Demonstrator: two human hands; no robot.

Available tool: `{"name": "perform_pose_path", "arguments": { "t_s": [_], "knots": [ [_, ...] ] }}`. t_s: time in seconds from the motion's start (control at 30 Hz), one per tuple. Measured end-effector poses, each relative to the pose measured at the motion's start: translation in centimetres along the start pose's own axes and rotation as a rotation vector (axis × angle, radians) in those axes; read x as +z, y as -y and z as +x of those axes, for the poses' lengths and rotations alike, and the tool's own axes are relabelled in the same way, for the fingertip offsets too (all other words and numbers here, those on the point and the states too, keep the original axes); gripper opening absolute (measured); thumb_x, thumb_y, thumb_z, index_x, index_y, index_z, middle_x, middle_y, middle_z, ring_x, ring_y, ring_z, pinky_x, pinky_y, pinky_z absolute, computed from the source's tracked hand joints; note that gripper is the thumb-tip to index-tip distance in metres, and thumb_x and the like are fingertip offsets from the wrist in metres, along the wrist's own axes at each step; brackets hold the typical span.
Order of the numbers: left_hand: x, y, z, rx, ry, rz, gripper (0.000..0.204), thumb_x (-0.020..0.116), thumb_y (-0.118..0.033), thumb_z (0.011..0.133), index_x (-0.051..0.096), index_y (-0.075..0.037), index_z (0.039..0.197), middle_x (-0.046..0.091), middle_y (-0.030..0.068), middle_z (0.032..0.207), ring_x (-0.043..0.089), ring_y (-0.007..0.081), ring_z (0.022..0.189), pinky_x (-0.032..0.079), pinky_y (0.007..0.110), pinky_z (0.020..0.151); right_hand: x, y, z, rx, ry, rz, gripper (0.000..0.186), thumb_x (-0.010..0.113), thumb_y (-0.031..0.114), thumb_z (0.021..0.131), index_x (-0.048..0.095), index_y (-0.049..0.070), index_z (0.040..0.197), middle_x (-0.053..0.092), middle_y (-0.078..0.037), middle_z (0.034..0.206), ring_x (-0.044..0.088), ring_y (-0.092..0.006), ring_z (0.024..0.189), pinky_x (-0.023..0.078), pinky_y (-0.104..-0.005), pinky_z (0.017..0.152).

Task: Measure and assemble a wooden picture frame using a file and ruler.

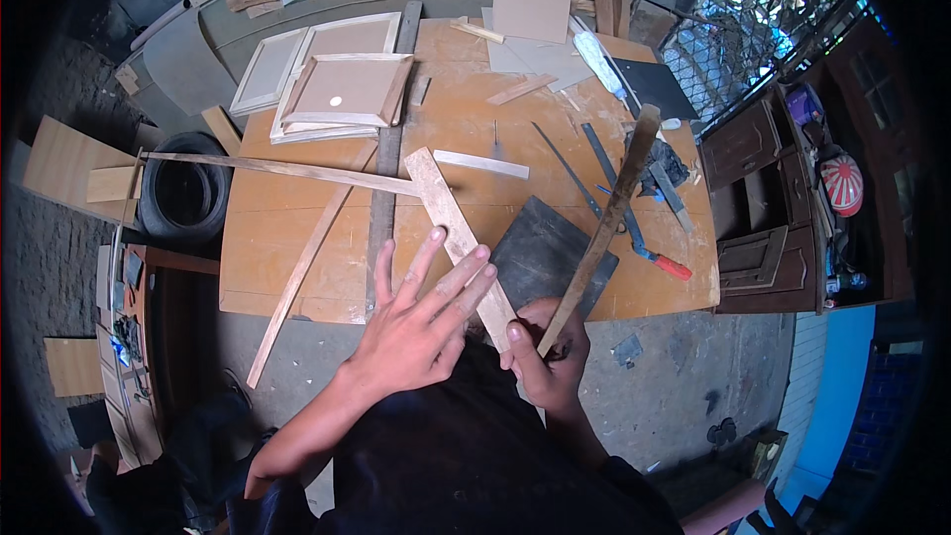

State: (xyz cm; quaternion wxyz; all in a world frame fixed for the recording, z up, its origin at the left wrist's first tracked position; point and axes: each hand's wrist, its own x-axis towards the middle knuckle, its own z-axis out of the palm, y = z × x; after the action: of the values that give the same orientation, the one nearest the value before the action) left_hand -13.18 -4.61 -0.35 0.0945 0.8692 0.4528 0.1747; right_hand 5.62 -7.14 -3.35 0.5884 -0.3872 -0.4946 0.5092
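Observation:
A partial wooden frame is held up over the near table edge. Its short flat crosspiece (453,221) slants from upper left down towards me. One long thin strip (297,169) runs left from the crosspiece's far end. A second, darker strip (612,223) rises to the right from the near end. My right hand (550,362) is closed round that near corner, its thumb pressed against the crosspiece. Fingers spread, my left hand (426,322) lies against the crosspiece's left edge; I cannot tell how firmly it touches.
Finished panel frames (342,89) are stacked at the table's far left. A dark square plate (555,253), a red-handled tool (669,266), a hand saw (570,173) and a white tube (599,64) lie to the right. A loose strip (307,272) overhangs the near-left edge. Tyres (183,188) stand left.

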Motion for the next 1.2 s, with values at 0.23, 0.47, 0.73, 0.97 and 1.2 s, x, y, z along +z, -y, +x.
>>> {"name": "perform_pose_path", "arguments": {
  "t_s": [0.23, 0.47, 0.73, 0.97, 1.2],
  "knots": [
    [2.4, 2.2, -2.6, -0.312, -0.365, -0.615, 0.063, 0.062, -0.015, 0.089, 0.042, -0.007, 0.148, 0.037, 0.0184, 0.155, 0.032, 0.0318, 0.146, 0.026, 0.053, 0.115, 2.3, -0.9, -0.5, 0.025, -0.025, 0.018, 0.014, 0.059, -0.001, 0.095, 0.048, 0.001, 0.103, 0.057, -0.007, 0.073, 0.048, -0.0054, 0.047, 0.037, -0.02, 0.044],
    [2.5, 3.7, -2.8, -0.565, -0.157, -1.549, 0.032, 0.055, -0.006, 0.102, 0.05, 0.002, 0.132, 0.065, 0.0082, 0.117, 0.061, 0.0124, 0.107, 0.047, 0.029, 0.094, 6.6, -5.7, -2.4, -0.035, -0.109, -0.207, 0.012, 0.061, 0.001, 0.095, 0.051, 0.0, 0.102, 0.061, -0.006, 0.07, 0.056, -0.0084, 0.053, 0.046, -0.0236, 0.051],
    [8.1, 16.8, -5.1, -0.744, -0.031, -1.332, 0.019, 0.055, -0.014, 0.102, 0.057, -0.005, 0.119, 0.06, -0.0021, 0.086, 0.057, 0.008, 0.074, 0.044, 0.023, 0.066, 9.8, -11.3, -7.4, 0.29, -0.278, -0.464, 0.017, 0.064, 0.009, 0.096, 0.057, -0.001, 0.108, 0.071, -0.007, 0.083, 0.058, -0.0083, 0.054, 0.047, -0.0247, 0.052],
    [10.7, 18.9, -6.3, -0.39, 0.159, -0.757, 0.025, 0.069, -0.021, 0.091, 0.065, -0.003, 0.108, 0.064, 0.0143, 0.086, 0.062, 0.0237, 0.073, 0.051, 0.035, 0.068, 10.6, -13.9, -13.2, 0.214, -0.548, -0.601, 0.018, 0.067, 0.011, 0.095, 0.057, 0.0, 0.107, 0.068, -0.006, 0.085, 0.053, -0.0064, 0.063, 0.044, -0.0243, 0.058],
    [13.0, 15.7, -14.0, -0.267, 0.256, -0.671, 0.04, 0.074, -0.012, 0.082, 0.063, 0.001, 0.119, 0.059, 0.018, 0.108, 0.062, 0.0365, 0.094, 0.053, 0.041, 0.084, 13.2, -16.7, -18.6, 0.345, -0.734, -0.575, 0.021, 0.07, 0.016, 0.093, 0.06, 0.002, 0.103, 0.067, -0.011, 0.079, 0.061, -0.0121, 0.068, 0.05, -0.03, 0.063]
  ]
}}
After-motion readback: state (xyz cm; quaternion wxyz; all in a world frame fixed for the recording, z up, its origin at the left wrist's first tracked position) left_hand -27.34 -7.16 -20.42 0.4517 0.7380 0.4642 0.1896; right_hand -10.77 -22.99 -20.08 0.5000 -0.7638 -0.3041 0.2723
